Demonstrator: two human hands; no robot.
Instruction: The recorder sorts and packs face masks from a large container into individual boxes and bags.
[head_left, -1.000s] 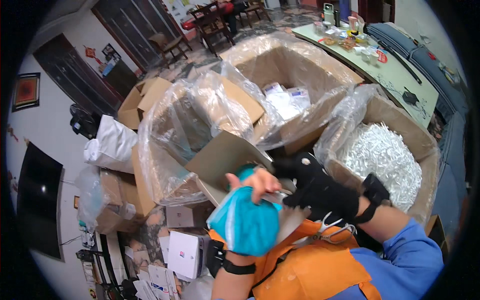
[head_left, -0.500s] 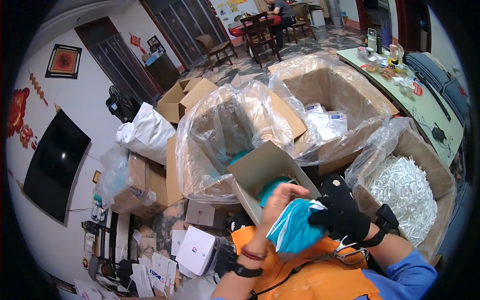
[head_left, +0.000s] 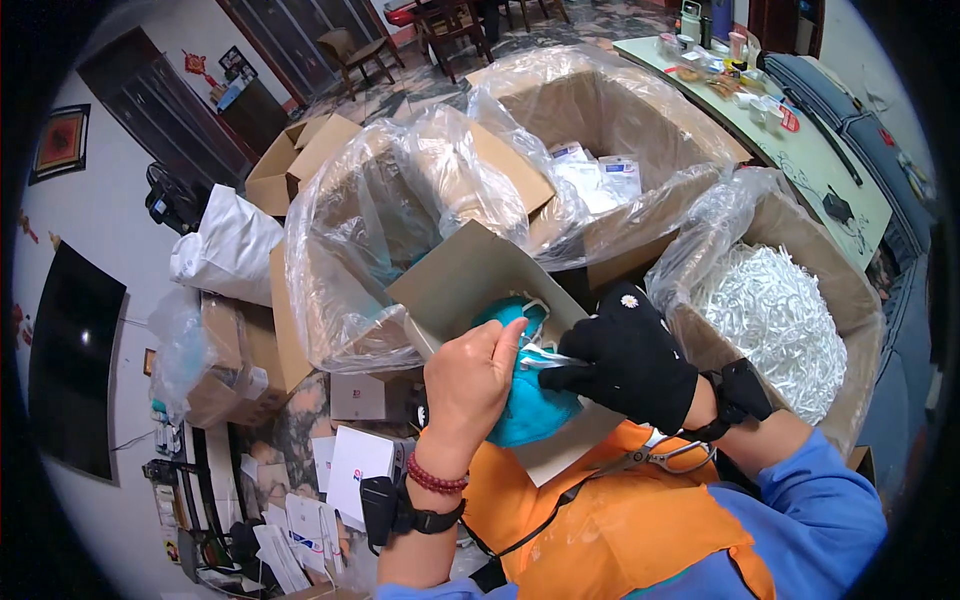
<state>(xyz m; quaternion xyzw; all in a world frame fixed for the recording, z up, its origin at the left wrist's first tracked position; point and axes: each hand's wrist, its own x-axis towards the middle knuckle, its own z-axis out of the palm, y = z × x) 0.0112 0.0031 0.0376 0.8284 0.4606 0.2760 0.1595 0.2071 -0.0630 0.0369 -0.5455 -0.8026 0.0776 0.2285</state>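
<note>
In front of me an open grey-brown carton (head_left: 455,275) holds teal cup-shaped face masks, partly hidden by my hands. The nearest teal mask (head_left: 535,412) hangs below my hands, over the carton's near part. My bare left hand (head_left: 465,375) is closed, its thumb and fingers pinching white elastic straps (head_left: 540,357) above this mask. My right hand (head_left: 635,360), in a black glove with a small white flower, is closed on the same bunch of straps from the other side. A pair of scissors (head_left: 655,450) lies on the orange apron (head_left: 620,520) below my right wrist.
Beyond the carton stand large plastic-lined boxes (head_left: 350,250); one at back right holds white packets (head_left: 600,180). To the right, another box is heaped with white strips (head_left: 775,335). White small boxes (head_left: 360,465) lie at left. A long table (head_left: 850,200) runs along the right.
The folded stack of teal masks in my hands is now lower, over the carton. Both hands have come together on the white straps. The view has tilted downward and turned right.
</note>
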